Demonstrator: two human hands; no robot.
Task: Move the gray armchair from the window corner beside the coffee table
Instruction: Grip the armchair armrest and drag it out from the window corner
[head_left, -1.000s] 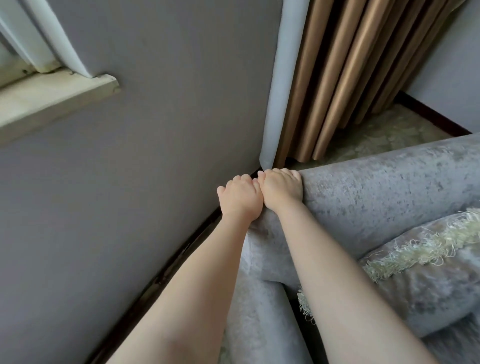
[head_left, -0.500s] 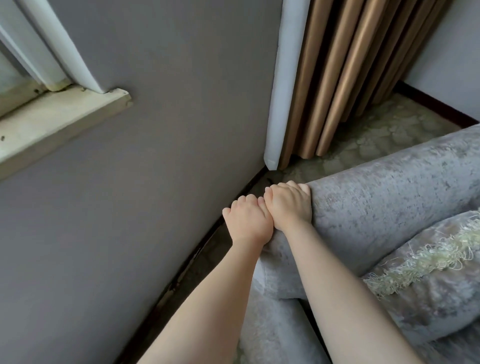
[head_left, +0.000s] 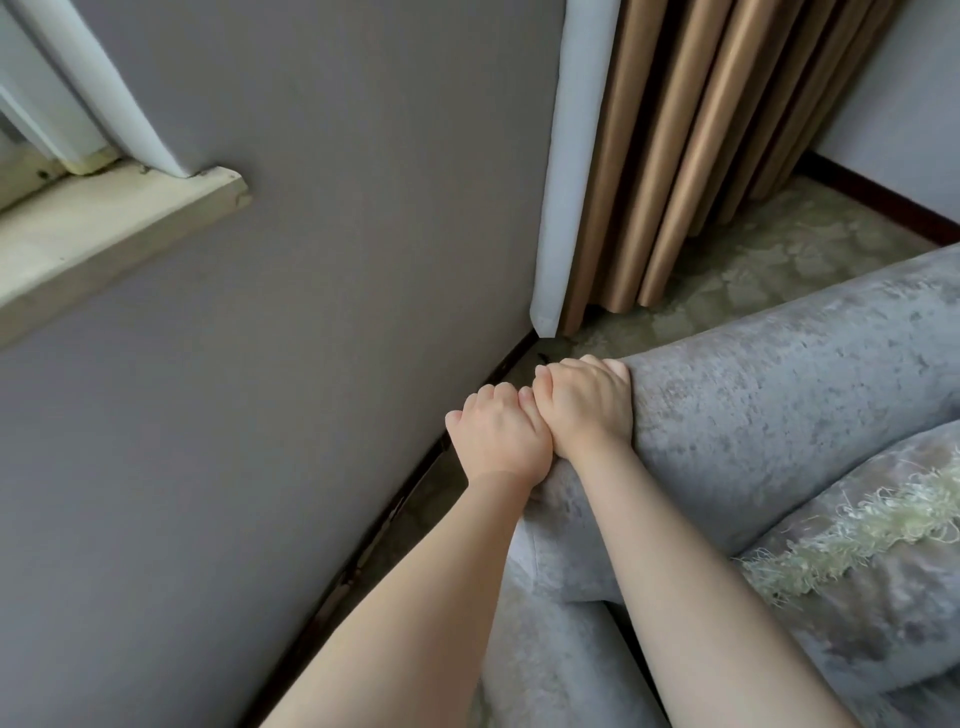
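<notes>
The gray armchair (head_left: 769, 374) fills the lower right, upholstered in crushed grey velvet, its rounded back edge running up to the right. My left hand (head_left: 496, 439) and my right hand (head_left: 587, 402) sit side by side on the chair's back corner, fingers curled over the far side and gripping it. A grey cushion (head_left: 883, 561) with a pale fringe strip lies on the seat. The coffee table is not in view.
A grey wall (head_left: 291, 364) with a dark skirting board stands close on the left, with a narrow strip of floor between it and the chair. A pale window sill (head_left: 114, 234) juts out upper left. Gold curtains (head_left: 691, 145) hang in the corner over patterned carpet (head_left: 769, 260).
The armchair corner and both hands have come away from the wall, down and to the right. More carpet and a wider gap along the skirting now show.
</notes>
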